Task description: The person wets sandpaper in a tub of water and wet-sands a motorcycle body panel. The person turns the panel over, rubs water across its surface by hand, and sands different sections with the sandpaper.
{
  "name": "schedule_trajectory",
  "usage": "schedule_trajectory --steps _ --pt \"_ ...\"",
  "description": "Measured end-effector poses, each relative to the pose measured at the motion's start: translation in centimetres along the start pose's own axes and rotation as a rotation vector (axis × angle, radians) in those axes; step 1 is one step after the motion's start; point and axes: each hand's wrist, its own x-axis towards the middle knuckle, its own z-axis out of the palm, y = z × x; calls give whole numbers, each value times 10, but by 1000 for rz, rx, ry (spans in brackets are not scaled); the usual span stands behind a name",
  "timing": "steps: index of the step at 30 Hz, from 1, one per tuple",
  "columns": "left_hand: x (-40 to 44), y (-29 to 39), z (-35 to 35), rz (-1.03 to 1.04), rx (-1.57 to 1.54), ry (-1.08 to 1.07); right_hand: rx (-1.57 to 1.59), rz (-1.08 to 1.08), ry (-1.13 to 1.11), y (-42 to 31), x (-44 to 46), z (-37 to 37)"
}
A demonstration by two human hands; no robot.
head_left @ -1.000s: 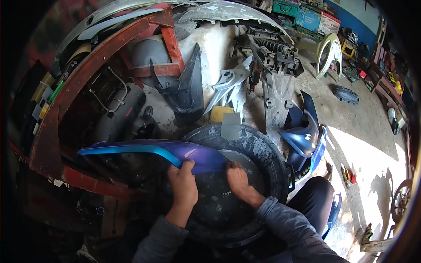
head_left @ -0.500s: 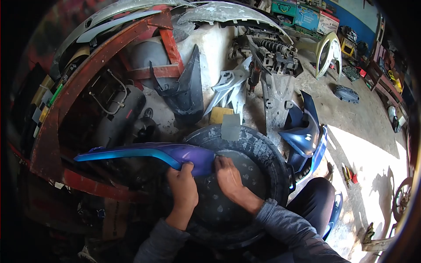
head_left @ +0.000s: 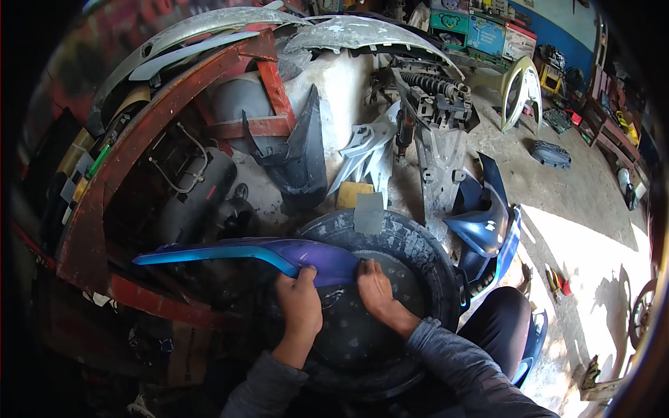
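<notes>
A long, glossy motorcycle fairing panel [head_left: 324, 263], purple with a bright blue lower edge, lies across the view above a black tub. My left hand [head_left: 300, 306] is closed on its lower edge, thumb on the face. At the panel's right end, the bent fingers of my right hand [head_left: 378, 291] are closed around the tip; whether anything small is under them is hidden. The round black tub [head_left: 327, 366], holding dark liquid with pale spots, sits below both hands. A grey square sheet [head_left: 369, 214] hangs over its far rim, beside a yellow block [head_left: 354, 195].
A rusty red metal frame [head_left: 150, 104] stands at the left, with a dark cylindrical tank [head_left: 202, 188] inside it. Grey plastic panels [head_left: 293, 167] and a motorcycle frame with a spring [head_left: 435, 97] are beyond the tub. Blue fairing pieces [head_left: 481, 223] lie to the right, near my knee.
The whole scene has shifted slightly down and right in view. Both hands keep their hold on the fairing panel, my right hand still at its right end.
</notes>
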Motion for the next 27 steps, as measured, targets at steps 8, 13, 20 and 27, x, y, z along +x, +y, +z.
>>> schedule_trajectory --steps 8,13,20,27 --pt "2 0 1 24 -67 -39 40 13 5 8 -3 10" --pt "4 1 -2 5 -59 -46 71 -106 143 -21 5 -23" --pt "8 2 -3 1 -21 -33 60 9 36 -1 2 11" --pt "8 6 1 -11 -102 -58 -11 -11 88 5 0 15"
